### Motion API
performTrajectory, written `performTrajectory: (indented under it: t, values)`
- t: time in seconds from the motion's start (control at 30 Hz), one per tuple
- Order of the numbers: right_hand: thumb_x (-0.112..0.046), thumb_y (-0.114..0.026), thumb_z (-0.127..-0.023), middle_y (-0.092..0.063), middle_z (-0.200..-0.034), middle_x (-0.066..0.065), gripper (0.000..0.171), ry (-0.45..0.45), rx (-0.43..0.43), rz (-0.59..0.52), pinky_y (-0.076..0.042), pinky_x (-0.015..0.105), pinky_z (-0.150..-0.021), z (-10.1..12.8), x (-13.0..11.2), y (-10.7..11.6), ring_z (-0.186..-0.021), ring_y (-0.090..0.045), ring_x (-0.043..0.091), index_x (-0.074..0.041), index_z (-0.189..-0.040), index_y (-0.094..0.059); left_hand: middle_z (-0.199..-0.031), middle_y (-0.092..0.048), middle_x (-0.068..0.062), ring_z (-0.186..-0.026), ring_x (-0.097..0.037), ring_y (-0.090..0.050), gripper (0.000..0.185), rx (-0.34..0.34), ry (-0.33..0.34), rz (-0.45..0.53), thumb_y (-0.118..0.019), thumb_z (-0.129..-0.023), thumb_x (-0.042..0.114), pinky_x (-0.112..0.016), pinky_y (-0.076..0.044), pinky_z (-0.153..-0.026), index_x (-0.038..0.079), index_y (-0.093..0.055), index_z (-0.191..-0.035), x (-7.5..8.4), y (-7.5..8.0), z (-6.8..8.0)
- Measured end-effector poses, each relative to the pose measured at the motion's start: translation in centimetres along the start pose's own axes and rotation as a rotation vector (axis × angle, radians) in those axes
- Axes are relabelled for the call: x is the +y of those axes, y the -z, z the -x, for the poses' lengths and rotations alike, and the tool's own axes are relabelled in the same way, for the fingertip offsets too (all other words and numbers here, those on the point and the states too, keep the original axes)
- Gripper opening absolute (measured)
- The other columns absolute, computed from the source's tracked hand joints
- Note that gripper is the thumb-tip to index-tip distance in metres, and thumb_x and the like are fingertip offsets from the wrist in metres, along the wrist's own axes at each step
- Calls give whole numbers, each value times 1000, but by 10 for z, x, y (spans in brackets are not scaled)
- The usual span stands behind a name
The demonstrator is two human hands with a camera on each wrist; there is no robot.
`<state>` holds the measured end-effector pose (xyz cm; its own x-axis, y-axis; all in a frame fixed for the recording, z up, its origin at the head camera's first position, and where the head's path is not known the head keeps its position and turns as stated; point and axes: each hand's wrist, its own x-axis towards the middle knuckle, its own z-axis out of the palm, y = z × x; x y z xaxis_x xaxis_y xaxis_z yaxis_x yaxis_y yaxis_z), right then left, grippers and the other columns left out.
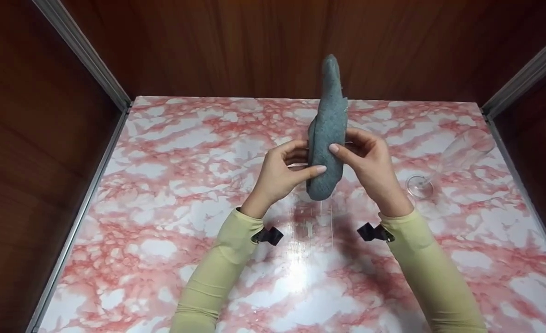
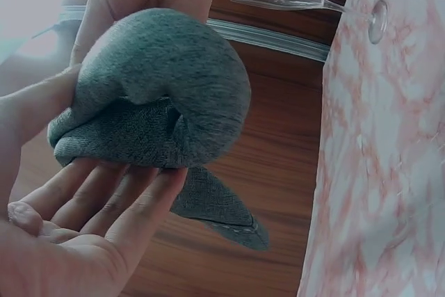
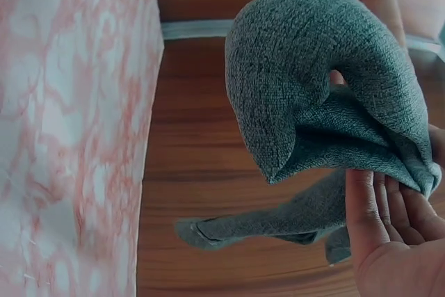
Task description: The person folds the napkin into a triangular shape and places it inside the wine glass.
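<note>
A dark grey cloth [image 1: 330, 125], folded into a long, narrow shape, is held up above the table in both hands. Its slim end points away from the person; the near end is thick and rounded. My left hand [image 1: 279, 173] grips the left side near the bottom, thumb on the front and fingers behind. A little higher, the right hand [image 1: 370, 162] pinches the other side, its thumb pressing the front. Both wrist views look at the looped fold [image 2: 167, 60] and an open hollow under it. A stitched seam shows on the hanging tip [image 3: 198, 233].
An upright clear champagne flute [image 1: 420, 187] stands on the table to the right of the right hand. The table [image 1: 162, 259] has a red and white marbled top. Dark wooden panels [image 1: 217, 46] with metal edge strips surround it at the back and sides.
</note>
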<state>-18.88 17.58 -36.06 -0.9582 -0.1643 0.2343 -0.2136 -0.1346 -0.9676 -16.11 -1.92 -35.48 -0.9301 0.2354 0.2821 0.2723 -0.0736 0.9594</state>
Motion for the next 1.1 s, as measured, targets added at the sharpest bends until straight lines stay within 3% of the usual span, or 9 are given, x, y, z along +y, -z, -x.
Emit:
performTrajectory:
  t: [0.2, 0.37, 0.53, 0.73, 1.1]
  values:
    - [-1, -73, -83, -58, -119, 16, 56, -16, -157, 124, -48, 37, -89, 2, -1, 4, -106, -55, 30, -6, -134, -53, -97, -67, -19, -90, -26, -66, 35, 43, -64, -23, -75, -80, 1, -39, -54, -81, -9, -62, -111, -2, -1, 0]
    - [-4, -78, -79, -57, -121, 14, 69, -52, -259, 215, -50, 39, -88, 6, 2, 5, -104, -58, 31, -12, -141, -47, -93, -67, -18, -87, -28, -66, 32, 109, -134, -21, -75, -80, -1, -42, -55, -78, -8, -63, -109, -3, -1, -1]
    - [-7, -78, -80, -61, -115, 14, 57, -52, -231, 231, -53, 35, -84, 7, 5, 3, -100, -62, 30, -7, -132, -56, -94, -67, -20, -87, -29, -66, 32, 127, -155, -33, -74, -80, -2, -40, -55, -78, -10, -62, -109, -2, 0, 0]
    - [-6, -80, -77, -64, -108, 14, 43, -74, -197, 212, -54, 35, -80, 8, 10, 3, -95, -64, 30, -1, -117, -65, -97, -67, -22, -88, -29, -67, 34, 93, -139, -20, -73, -81, -3, -39, -55, -80, -12, -62, -111, -2, 3, -1]
    - [-7, -80, -77, -64, -104, 13, 41, -66, -190, 251, -53, 33, -79, 8, 8, 6, -94, -62, 28, -1, -115, -65, -96, -66, -21, -88, -28, -66, 38, 53, -82, 57, -73, -80, -5, -40, -54, -82, -12, -60, -114, -4, 3, -4]
